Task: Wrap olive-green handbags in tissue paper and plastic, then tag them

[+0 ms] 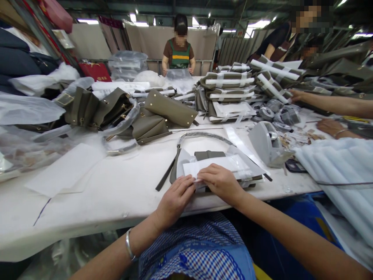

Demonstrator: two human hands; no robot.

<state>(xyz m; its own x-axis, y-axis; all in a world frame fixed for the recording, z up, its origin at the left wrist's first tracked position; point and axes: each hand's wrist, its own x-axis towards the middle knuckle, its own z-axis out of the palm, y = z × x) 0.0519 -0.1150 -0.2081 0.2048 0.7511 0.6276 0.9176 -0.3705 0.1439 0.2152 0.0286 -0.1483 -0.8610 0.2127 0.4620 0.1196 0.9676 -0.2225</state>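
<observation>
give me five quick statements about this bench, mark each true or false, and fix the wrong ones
1. Both the left hand and the right hand are at the white packing on the bag. True.

2. The silver bracelet is on the right arm. False: the bracelet is on the left arm.

3. Loose white sheets lie on the table, left of the hands. True.

4. The person across the table wears a plain red apron. False: it is a green apron with a yellow band.

5. The tape dispenser stands left of the bag. False: the tape dispenser stands to its right.
</observation>
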